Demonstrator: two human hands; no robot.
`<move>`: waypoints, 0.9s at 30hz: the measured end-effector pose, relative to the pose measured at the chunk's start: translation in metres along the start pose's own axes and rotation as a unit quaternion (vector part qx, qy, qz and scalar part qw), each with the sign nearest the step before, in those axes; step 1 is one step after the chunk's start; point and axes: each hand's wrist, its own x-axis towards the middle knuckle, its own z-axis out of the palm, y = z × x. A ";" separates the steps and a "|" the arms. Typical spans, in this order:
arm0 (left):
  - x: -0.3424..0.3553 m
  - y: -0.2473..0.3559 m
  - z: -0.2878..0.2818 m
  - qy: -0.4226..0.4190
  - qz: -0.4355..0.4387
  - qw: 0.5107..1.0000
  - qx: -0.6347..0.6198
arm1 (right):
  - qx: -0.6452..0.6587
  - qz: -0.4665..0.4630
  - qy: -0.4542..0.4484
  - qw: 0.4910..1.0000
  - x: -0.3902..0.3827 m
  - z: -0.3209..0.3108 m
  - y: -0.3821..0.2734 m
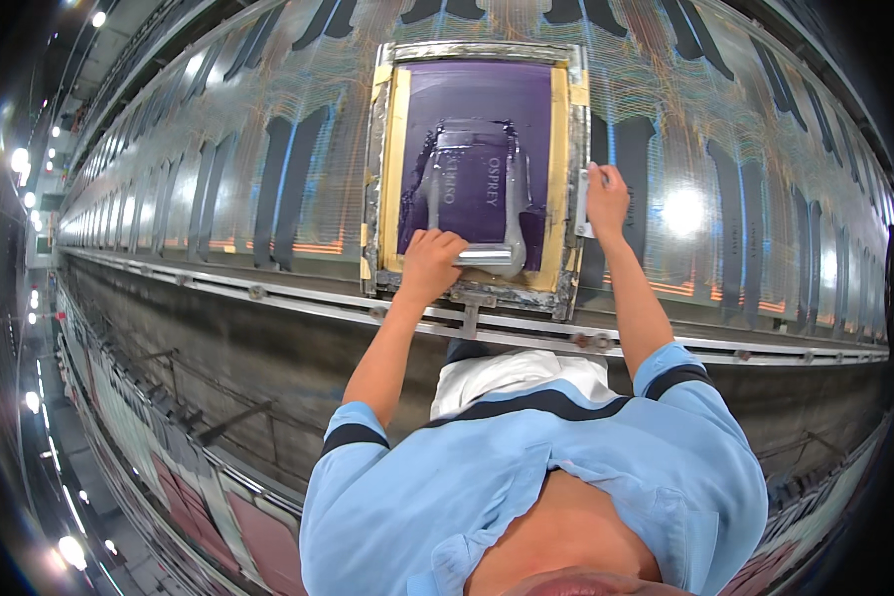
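Glossy grey tabletop (246, 164): our left hand (432, 266) grasps a silver bar (489, 257); our right hand (607, 202), grip unclear, touches a rectangular purple-meshed frame (581, 129).

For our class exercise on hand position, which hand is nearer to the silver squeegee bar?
Left: the left hand grips the left end of the silver squeegee bar; the right hand is apart from it, beside the screen-printing frame's right edge.

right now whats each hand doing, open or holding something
Left hand: closed on the metal bar.
Right hand: curled at the screen frame's right edge; grip can't be told.
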 end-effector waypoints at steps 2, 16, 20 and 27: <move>0.003 -0.021 -0.016 -0.019 -0.005 1.000 0.008 | 0.005 0.015 -0.007 1.000 -0.008 0.018 -0.023; 0.076 -0.084 -0.014 -0.082 0.025 0.994 -0.075 | -0.109 0.014 0.022 0.994 0.002 0.039 -0.001; 0.137 -0.124 -0.009 -0.109 0.031 0.991 -0.070 | -0.347 0.107 -0.100 0.926 0.011 0.035 -0.046; 0.219 -0.161 0.002 -0.208 -0.001 0.976 -0.063 | -0.188 -0.244 -0.359 0.881 0.060 0.113 -0.137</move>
